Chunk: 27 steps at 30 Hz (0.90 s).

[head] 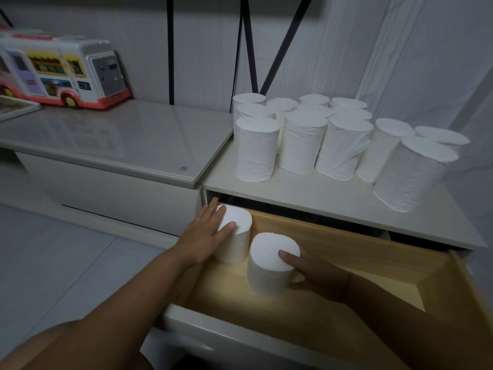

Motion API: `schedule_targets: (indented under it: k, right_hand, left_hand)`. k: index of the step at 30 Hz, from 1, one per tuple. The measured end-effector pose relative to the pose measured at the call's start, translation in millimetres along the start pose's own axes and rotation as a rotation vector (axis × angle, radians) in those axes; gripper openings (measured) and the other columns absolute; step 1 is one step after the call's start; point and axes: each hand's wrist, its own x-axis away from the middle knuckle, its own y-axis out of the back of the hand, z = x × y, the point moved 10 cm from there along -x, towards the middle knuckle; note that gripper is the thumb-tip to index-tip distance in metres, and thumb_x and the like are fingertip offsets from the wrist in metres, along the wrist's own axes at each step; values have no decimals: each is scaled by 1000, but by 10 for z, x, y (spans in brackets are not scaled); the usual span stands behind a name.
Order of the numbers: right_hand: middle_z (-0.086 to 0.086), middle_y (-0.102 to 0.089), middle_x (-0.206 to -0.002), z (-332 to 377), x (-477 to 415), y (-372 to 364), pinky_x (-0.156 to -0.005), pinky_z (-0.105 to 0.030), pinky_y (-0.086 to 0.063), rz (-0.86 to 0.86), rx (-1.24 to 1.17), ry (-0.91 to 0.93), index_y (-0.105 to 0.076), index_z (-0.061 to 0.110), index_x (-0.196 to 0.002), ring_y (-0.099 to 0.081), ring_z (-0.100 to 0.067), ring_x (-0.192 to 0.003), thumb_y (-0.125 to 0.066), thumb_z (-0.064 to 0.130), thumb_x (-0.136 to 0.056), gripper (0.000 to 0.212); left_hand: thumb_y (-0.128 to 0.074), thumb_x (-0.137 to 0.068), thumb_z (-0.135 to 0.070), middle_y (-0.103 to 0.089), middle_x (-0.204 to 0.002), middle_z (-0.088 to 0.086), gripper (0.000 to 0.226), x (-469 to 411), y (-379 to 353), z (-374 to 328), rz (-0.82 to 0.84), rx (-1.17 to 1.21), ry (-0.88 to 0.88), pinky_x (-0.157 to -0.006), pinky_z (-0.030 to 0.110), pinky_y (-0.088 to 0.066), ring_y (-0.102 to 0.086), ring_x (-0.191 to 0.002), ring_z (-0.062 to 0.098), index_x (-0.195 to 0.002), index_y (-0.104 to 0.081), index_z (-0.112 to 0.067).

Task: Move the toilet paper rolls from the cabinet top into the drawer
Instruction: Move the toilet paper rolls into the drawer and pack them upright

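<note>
White cabinet top (306, 193) bears a cluster of upright toilet paper rolls (302, 142); in the open wooden drawer (360, 244) a back roll (238, 216) and a front roll (266, 249) stand upright, close together

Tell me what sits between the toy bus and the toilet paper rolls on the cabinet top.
Nothing stands there. The head view shows only the bare glossy top between the toy bus and the toilet paper rolls.
</note>
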Motion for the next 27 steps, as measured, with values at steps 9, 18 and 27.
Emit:
schedule_targets:
  k: [9,18,27]
  right_hand:
    - [-5,-38,-136,-219,-100,-559,-95,-38,-51,156,-22,-313,-31,28,-129,-46,-28,-121,-63,62,-71,74]
    - [0,-44,-141,-1,-403,-718,-104,-44,-43,80,-130,-206,-35,23,-140,-44,-24,-127,-68,63,-61,95]
    - [0,-51,-118,-79,-409,-945,-92,-40,-52,100,-330,-323,-41,21,-129,-51,-27,-116,-69,57,-72,72]
  left_hand:
    - [-28,-93,-60,9,-160,-13,69,23,7,7,14,41,-2,-117,43,-7,6,-147,12,-152,-10,-29]
    - [-44,-90,-60,14,-159,-14,79,7,-24,65,46,-18,-26,-117,48,-13,5,-147,16,-152,-5,-28]
    - [-48,-90,-56,13,-159,-13,80,-24,-20,97,31,1,-44,-117,42,-12,4,-147,15,-152,-8,-26]
